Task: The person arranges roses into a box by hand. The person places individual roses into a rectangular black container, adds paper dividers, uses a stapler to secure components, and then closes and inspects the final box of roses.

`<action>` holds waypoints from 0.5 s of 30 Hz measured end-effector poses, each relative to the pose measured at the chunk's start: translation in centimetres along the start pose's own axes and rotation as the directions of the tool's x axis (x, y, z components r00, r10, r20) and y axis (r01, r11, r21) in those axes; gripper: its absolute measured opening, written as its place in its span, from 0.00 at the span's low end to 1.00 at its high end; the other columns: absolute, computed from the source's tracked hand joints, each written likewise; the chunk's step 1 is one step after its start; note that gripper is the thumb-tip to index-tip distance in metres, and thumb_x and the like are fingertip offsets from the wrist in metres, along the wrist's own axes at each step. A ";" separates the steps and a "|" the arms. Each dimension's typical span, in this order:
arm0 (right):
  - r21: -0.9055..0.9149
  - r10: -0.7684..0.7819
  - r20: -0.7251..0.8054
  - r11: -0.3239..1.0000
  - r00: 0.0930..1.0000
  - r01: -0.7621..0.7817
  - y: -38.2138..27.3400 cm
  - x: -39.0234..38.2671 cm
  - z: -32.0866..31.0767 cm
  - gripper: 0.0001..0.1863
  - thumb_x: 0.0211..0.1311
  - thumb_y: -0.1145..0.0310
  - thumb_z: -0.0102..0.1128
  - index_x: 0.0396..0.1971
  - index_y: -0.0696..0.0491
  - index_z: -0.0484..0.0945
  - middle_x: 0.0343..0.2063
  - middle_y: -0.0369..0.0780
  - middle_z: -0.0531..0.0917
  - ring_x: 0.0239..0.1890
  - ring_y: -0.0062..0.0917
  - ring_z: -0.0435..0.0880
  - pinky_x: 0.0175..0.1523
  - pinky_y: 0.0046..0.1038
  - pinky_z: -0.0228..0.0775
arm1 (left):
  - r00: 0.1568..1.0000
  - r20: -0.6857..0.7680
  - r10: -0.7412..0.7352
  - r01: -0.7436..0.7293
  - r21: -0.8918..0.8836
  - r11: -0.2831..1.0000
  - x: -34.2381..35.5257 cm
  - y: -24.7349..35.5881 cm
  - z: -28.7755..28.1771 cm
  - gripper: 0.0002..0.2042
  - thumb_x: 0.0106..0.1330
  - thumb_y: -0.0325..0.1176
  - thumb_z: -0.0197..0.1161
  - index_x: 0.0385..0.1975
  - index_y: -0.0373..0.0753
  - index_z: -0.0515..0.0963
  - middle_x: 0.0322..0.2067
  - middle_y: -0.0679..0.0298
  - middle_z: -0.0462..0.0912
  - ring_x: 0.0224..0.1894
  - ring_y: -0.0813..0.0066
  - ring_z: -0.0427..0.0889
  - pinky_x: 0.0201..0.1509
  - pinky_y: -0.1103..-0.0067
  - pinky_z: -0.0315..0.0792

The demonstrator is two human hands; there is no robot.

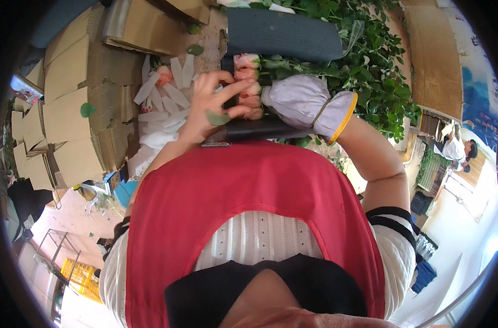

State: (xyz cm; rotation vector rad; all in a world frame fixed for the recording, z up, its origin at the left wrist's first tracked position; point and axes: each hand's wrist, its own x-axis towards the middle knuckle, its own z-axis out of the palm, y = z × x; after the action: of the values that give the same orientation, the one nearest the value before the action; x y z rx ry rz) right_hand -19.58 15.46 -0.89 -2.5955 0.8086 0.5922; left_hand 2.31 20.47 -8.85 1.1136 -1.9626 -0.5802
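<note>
A row of several pink roses [248,75] lies across a dark support, heads to the left and stems to the right. My bare left hand [208,101] is at the heads, its fingers and thumb apart, with fingertips over the blossoms. A green leaf [217,118] shows against the base of its thumb. My right hand [301,99] wears a pale cloth glove with a yellow cuff. The glove's fingers draw together at the stems just below the heads, closed on them; their undersides are hidden. Leafy stems [363,76] spread out beyond the glove.
A grey ribbed roll or pad [284,34] lies behind the roses. White foam sleeves [164,104] are heaped at the left, a pink rose head [163,75] among them. Stacked cardboard [74,126] stands farther left; another cardboard sheet [435,60] is at the right.
</note>
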 end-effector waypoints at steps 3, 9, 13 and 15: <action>-0.006 0.145 0.158 0.989 0.977 -0.146 -1.3 1.1 -1.6 0.17 0.62 0.58 0.50 0.28 0.54 0.81 0.25 0.44 0.83 0.30 0.41 0.83 0.33 0.38 0.74 | 0.975 0.141 -0.171 0.169 0.024 0.985 -0.7 -0.9 1.6 0.25 0.43 0.38 0.75 0.46 0.49 0.81 0.38 0.65 0.72 0.44 0.64 0.69 0.51 0.71 0.63; 0.020 0.183 0.138 0.982 0.973 -0.188 -1.6 2.2 -1.4 0.23 0.65 0.47 0.44 0.29 0.47 0.82 0.27 0.40 0.84 0.33 0.37 0.83 0.37 0.37 0.74 | 0.968 0.130 -0.217 0.233 -0.126 0.964 -1.0 -1.9 2.4 0.25 0.42 0.39 0.75 0.46 0.52 0.82 0.38 0.68 0.72 0.42 0.66 0.66 0.52 0.74 0.60; 0.103 0.107 0.008 0.989 0.994 -0.108 -2.0 2.1 -1.6 0.21 0.64 0.51 0.47 0.26 0.50 0.83 0.27 0.42 0.84 0.33 0.38 0.84 0.37 0.39 0.75 | 0.962 0.157 -0.224 0.245 -0.128 0.961 -0.9 -1.7 2.2 0.25 0.42 0.40 0.75 0.46 0.51 0.82 0.38 0.67 0.72 0.43 0.65 0.66 0.52 0.73 0.61; -0.016 0.199 0.127 0.980 0.972 -0.198 -2.4 2.0 -2.5 0.18 0.63 0.55 0.49 0.26 0.51 0.82 0.27 0.43 0.84 0.32 0.39 0.84 0.36 0.39 0.75 | 0.963 0.152 -0.223 0.244 -0.132 0.961 -0.8 -1.6 2.3 0.25 0.43 0.41 0.75 0.46 0.52 0.82 0.38 0.66 0.72 0.43 0.65 0.66 0.52 0.72 0.61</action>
State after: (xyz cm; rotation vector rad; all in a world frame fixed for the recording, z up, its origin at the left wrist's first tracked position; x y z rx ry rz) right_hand -15.90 15.29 0.76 -2.4660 1.0319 0.8087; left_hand 1.50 20.33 -11.67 1.2479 -1.8770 -0.9369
